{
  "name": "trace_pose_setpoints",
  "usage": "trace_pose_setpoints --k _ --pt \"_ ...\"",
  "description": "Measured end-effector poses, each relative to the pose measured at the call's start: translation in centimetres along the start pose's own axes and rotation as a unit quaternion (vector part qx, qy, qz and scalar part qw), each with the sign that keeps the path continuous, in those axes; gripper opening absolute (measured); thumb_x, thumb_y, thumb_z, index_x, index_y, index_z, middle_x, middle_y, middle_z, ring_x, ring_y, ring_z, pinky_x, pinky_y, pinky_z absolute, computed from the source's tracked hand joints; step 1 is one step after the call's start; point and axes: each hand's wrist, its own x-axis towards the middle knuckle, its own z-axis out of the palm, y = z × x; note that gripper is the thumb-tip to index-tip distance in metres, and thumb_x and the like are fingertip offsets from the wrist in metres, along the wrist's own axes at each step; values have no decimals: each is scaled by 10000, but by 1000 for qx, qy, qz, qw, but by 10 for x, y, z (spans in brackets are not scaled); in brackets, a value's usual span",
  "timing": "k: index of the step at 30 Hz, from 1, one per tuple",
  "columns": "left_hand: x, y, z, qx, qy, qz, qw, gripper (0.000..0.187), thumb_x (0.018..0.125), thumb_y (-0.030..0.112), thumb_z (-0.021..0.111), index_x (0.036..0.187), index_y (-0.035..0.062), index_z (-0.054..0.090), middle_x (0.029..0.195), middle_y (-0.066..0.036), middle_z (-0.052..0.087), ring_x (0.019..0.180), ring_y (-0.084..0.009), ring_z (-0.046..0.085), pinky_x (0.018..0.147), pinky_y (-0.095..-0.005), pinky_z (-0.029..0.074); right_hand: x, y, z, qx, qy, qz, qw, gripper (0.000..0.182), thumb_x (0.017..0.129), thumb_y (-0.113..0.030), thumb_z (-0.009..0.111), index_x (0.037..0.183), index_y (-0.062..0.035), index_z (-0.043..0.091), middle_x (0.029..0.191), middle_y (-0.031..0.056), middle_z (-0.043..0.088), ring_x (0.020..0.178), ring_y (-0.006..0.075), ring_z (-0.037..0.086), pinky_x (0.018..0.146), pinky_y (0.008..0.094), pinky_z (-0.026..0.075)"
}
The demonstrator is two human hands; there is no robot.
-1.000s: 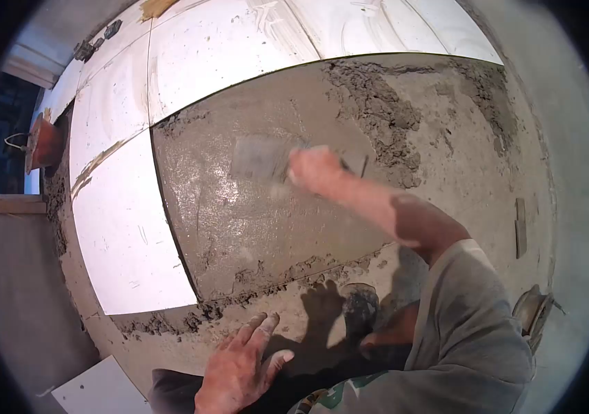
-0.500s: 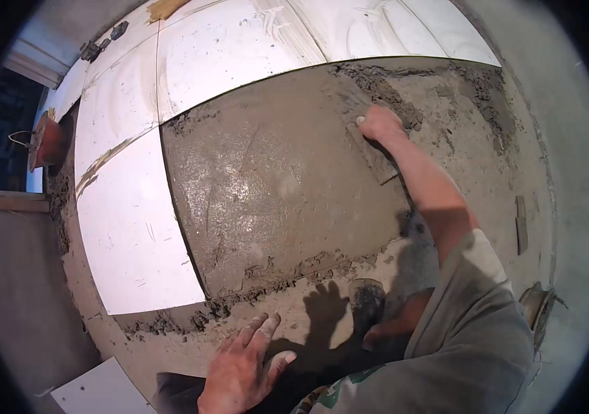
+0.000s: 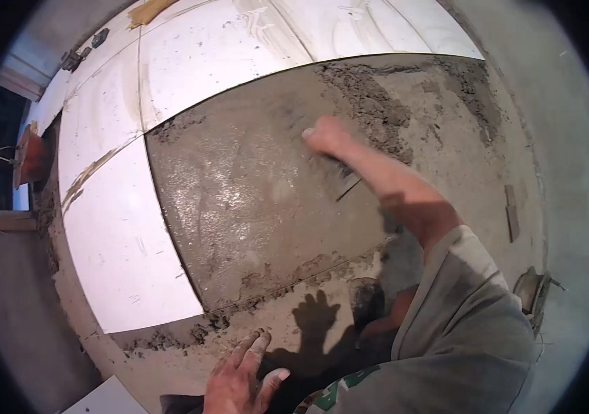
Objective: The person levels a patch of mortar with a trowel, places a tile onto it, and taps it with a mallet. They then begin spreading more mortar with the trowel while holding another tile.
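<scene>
My right hand (image 3: 329, 138) is closed on the grip of a flat trowel (image 3: 341, 176), blurred and coated in mortar, which lies on the wet grey mortar bed (image 3: 239, 200). White tiles (image 3: 125, 241) border the bed on the left and along its far side. My left hand (image 3: 239, 376), dusty and with fingers spread, holds nothing at the bottom centre, near the crumbly front edge of the mortar.
An orange-red bucket (image 3: 31, 157) stands at the left by an opening. A narrow strip (image 3: 512, 214) and a round metal object (image 3: 530, 293) lie at the right near the wall. Part of a white tile (image 3: 108, 400) shows bottom left. Loose mortar (image 3: 370, 100) lies beyond my right hand.
My right hand has swept the trowel leftwards across the mortar bed. My left hand is still spread, slightly lower in view. The view has shifted a little.
</scene>
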Motion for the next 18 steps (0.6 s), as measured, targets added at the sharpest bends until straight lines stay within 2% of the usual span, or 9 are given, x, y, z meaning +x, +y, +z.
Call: trace_pose_setpoints --k 2,6,8,11,12,14,16,17,18 --pt "5 3 -2 17 -10 13 1000 518 891 249 652 1329 31 483 1293 -253 529 1122 -417 550 934 -444 459 -31 -13 10 4 -35 -25 999 403 788 -276 592 1056 14 672 1090 219 659 1042 349 634 889 428 508" --pt "10 11 3 37 -8 54 998 517 892 252 651 1326 26 484 1285 -253 535 1111 -425 556 919 -439 471 -91 -24 40 -5 -190 -129 973 335 787 -255 624 987 9 680 975 207 680 961 324 664 830 427 540" --pt "9 16 5 14 -4 48 999 513 897 256 646 1324 24 483 1279 -251 541 1110 -431 557 914 -439 474 -125 -26 47 -74 -237 -184 951 361 828 -299 619 958 35 661 951 212 672 924 339 657 832 433 533" --pt "8 22 12 58 18 74 995 501 896 242 646 1319 23 489 1265 -250 550 1104 -426 561 906 -433 478 -163 -12 21 -105 -297 -204 927 390 840 -298 617 1026 46 630 969 216 669 931 341 655 815 432 540" --pt "7 24 15 56 17 71 996 488 897 231 643 1314 25 494 1253 -251 556 1099 -427 563 899 -435 481 -167 -2 11 -104 -297 -199 928 390 840 -298 617 1026 46 630 969 216 669 931 341 655 815 432 540" --pt "7 31 16 60 2 59 996 487 897 231 642 1314 26 495 1252 -249 557 1102 -426 560 901 -437 480 -166 33 -16 -31 -212 -130 968 469 859 -323 619 1133 56 577 937 226 664 918 355 655 787 440 544" --pt "9 35 16 67 -11 46 997 486 898 231 641 1314 26 497 1252 -247 558 1106 -426 558 904 -439 479 -155 91 -41 40 -111 -121 986 462 889 -363 610 1094 47 550 837 162 649 746 292 659 657 399 549" --pt "11 38 15 69 -13 46 996 490 900 233 637 1321 30 492 1257 -244 556 1112 -423 555 909 -440 477 -154 121 -59 178 -163 -48 969 421 898 -375 603 1025 22 545 784 116 619 667 236 626 594 364 524" --pt "13 40 14 71 -14 47 996 493 902 235 632 1328 34 487 1263 -241 553 1119 -420 552 915 -441 474 -158 148 -75 311 -211 26 926 392 907 -387 596 957 -2 541 731 71 590 589 180 594 532 330 500"
